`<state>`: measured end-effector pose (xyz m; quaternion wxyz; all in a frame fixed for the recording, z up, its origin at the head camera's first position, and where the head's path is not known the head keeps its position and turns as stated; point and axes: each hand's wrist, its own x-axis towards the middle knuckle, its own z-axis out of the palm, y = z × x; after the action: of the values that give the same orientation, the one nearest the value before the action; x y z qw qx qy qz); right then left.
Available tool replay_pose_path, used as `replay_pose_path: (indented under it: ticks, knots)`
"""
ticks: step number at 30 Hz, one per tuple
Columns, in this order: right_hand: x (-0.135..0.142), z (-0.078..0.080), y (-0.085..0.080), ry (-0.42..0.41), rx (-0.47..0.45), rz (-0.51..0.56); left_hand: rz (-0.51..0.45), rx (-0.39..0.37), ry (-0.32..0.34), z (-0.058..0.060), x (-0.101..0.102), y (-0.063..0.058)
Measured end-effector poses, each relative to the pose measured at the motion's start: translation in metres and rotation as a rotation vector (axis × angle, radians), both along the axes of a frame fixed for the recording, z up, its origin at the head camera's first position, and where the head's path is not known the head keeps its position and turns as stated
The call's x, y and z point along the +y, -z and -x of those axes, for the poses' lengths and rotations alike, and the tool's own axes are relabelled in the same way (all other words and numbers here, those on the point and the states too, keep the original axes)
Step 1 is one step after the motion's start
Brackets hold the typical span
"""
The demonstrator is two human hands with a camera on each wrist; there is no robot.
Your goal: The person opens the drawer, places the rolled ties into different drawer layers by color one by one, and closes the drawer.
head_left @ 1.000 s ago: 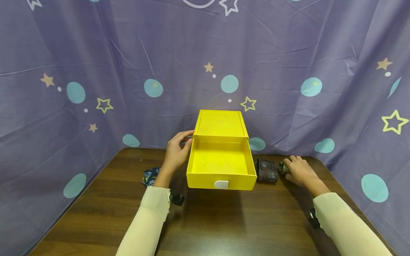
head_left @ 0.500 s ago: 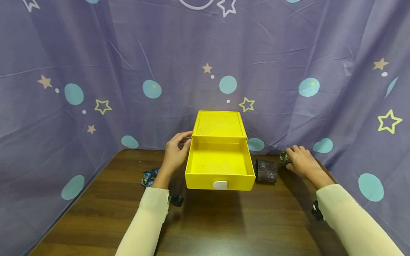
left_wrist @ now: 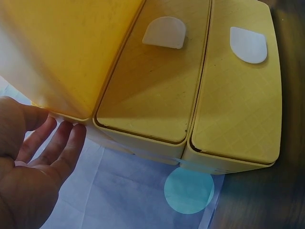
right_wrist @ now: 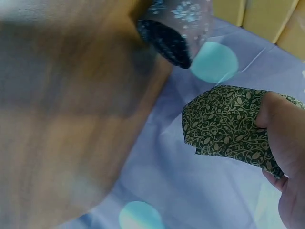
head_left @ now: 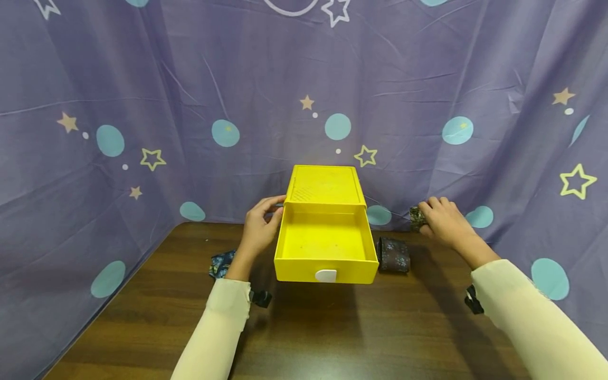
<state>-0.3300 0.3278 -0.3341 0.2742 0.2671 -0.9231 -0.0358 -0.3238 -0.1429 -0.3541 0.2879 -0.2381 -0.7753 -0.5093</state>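
Note:
A yellow drawer cabinet (head_left: 326,184) stands at the back of the table, its top drawer (head_left: 328,232) pulled out, with bare floor showing inside. My left hand (head_left: 260,227) touches the cabinet's left side near the open drawer; in the left wrist view its fairly straight fingers (left_wrist: 71,143) meet the front edge. To the right, my right hand (head_left: 444,224) pinches a green necktie (right_wrist: 226,124) with a pale vine pattern, rolled up and held above the table before the curtain. A dark rolled necktie (head_left: 395,255) with pale flowers lies right of the cabinet.
A blue patterned cloth (head_left: 220,263) lies left of the cabinet, partly behind my left forearm. Two closed drawers with white tabs (left_wrist: 164,32) sit below the open one. A purple curtain (head_left: 157,105) hangs behind the brown wooden table (head_left: 304,338).
My right hand has lifted the green necktie up off the table, near the back right. The left hand stays at the cabinet's side, and the drawer has not moved.

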Motion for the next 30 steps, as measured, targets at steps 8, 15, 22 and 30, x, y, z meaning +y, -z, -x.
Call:
replay_pose_path:
  ticks: [8, 15, 22, 30]
  knots:
    - [-0.017, 0.002, -0.020, -0.099, 0.121, -0.032, -0.007, 0.004, 0.006, 0.000, 0.000, -0.001]
    - [-0.032, 0.000, -0.041, -0.118, 0.157, -0.057, -0.007, -0.006, -0.004, -0.001, 0.001, -0.002]
    - [-0.049, -0.004, -0.064, -0.142, 0.187, -0.057, -0.008, -0.015, -0.008, -0.002, 0.001, -0.002]
    - [-0.065, -0.009, -0.085, -0.234, 0.253, -0.038, -0.005, -0.005, -0.011, -0.002, 0.001, -0.002]
